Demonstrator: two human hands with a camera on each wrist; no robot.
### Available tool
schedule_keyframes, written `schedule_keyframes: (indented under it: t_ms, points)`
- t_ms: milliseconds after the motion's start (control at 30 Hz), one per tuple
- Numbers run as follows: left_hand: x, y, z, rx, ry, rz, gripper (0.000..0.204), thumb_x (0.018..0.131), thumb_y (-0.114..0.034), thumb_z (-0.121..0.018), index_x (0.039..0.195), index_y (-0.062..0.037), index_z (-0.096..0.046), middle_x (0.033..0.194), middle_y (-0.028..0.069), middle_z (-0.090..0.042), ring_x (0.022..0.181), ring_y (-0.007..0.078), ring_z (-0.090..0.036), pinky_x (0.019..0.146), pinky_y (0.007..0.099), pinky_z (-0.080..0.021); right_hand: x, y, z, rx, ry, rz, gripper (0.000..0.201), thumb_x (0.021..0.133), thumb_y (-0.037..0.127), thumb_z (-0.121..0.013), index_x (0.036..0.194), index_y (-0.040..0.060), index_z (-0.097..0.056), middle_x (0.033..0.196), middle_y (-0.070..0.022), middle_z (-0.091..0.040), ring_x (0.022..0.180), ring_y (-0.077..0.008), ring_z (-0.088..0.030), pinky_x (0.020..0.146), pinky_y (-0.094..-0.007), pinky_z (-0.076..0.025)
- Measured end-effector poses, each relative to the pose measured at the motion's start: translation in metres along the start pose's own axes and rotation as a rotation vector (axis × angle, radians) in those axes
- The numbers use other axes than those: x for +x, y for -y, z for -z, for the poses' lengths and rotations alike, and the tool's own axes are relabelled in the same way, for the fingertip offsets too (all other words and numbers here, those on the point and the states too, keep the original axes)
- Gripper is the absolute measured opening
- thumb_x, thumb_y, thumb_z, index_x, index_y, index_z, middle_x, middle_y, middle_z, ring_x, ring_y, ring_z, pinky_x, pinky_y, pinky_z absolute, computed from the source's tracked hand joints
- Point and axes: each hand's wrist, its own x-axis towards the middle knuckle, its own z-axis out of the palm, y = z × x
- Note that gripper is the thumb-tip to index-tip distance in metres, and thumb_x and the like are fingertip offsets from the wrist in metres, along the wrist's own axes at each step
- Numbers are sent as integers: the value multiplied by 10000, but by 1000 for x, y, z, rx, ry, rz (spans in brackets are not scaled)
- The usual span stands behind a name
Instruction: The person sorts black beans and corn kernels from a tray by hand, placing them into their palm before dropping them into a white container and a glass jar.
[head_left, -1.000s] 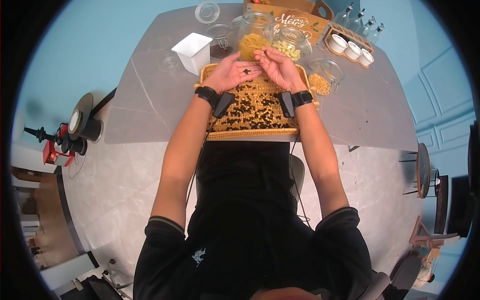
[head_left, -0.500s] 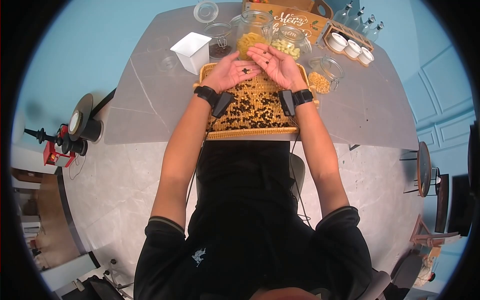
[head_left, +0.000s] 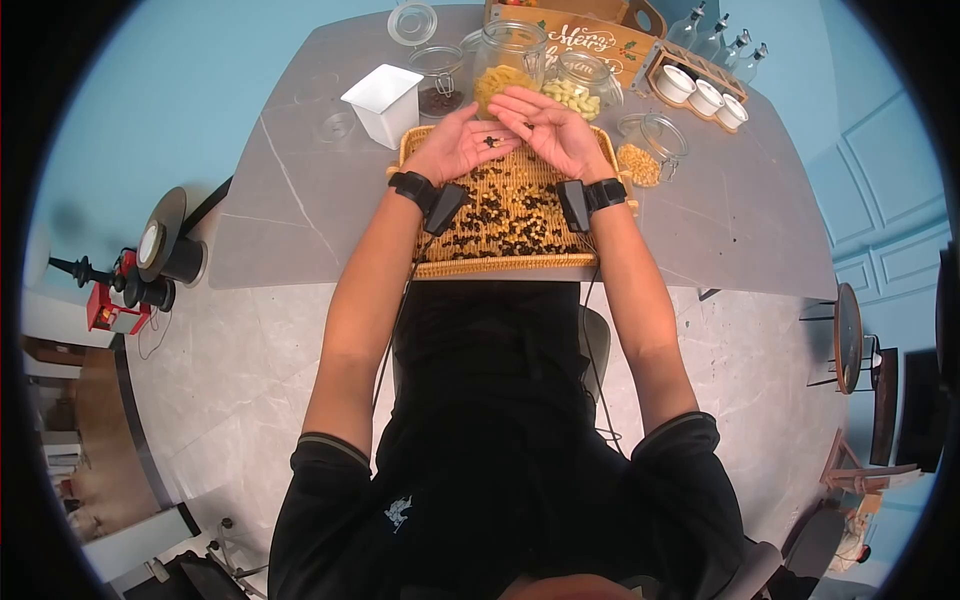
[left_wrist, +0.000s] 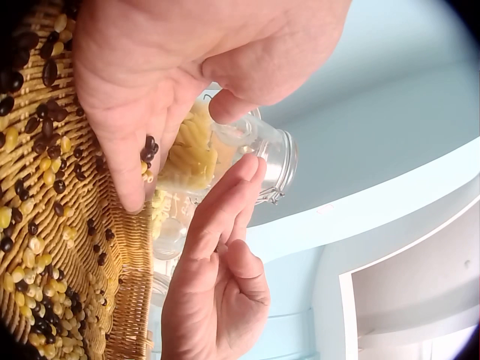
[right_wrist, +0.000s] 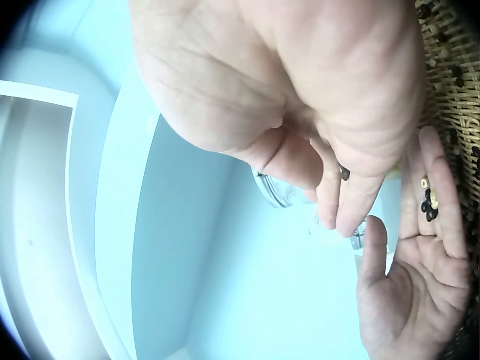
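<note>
resting across left hand fingers, upper middle of frame: a few dark and yellow beans, grip open, palm up. right hand just beside, grip open too, one dark bean on fingers, hard to make out from head. wicker basket below, far side partly hidden by hands.

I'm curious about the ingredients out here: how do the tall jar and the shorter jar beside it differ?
The tall jar rises above the shorter jar. The tall jar holds yellow pieces, perhaps pasta; the shorter jar holds pale green pieces. Both are clear glass and stand beyond the basket.
</note>
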Motion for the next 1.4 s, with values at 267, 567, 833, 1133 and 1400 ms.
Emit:
schedule_keyframes:
  t_ms: [267, 567, 833, 1133, 1400]
  points:
    - [3, 0, 3, -10, 9, 3, 652, 1117, -377, -323, 1435, 192, -323, 1466, 364, -428, 1361, 443, -488, 1175, 477, -430, 3, -5, 3, -110, -51, 3, 546, 922, -222, -401, 1460, -167, -322, 1454, -354, -437, 1356, -373, -515, 1165, -368, -469]
    - [5, 0, 7, -7, 17, 14, 682, 1115, -383, -335, 1437, 217, -295, 1465, 370, -423, 1356, 442, -495, 1167, 470, -438, 0, -4, -1, -162, -110, 2, 566, 908, -217, -518, 1451, -131, -389, 1455, -294, -483, 1349, -333, -533, 1141, -339, -488]
    - [6, 0, 9, -4, 29, 16, 697, 1113, -386, -341, 1438, 228, -284, 1461, 375, -423, 1350, 439, -503, 1165, 465, -439, 0, -5, -2, -247, -169, 15, 546, 917, -191, -557, 1439, -127, -410, 1434, -283, -517, 1330, -316, -556, 1114, -345, -509]
    - [6, 0, 9, 21, 24, 16, 696, 1112, -389, -340, 1433, 227, -295, 1458, 370, -430, 1346, 436, -508, 1161, 465, -443, 2, -5, 10, -131, -217, -33, 488, 959, -163, -469, 1437, -157, -371, 1435, -316, -476, 1325, -366, -544, 1119, -361, -513]
    - [8, 0, 12, 27, 12, 16, 686, 1113, -383, -340, 1421, 229, -309, 1439, 367, -452, 1330, 434, -525, 1146, 467, -460, 3, -4, 17, -77, -291, -75, 424, 1003, -106, -375, 1420, -176, -357, 1416, -319, -462, 1326, -383, -532, 1119, -384, -517]
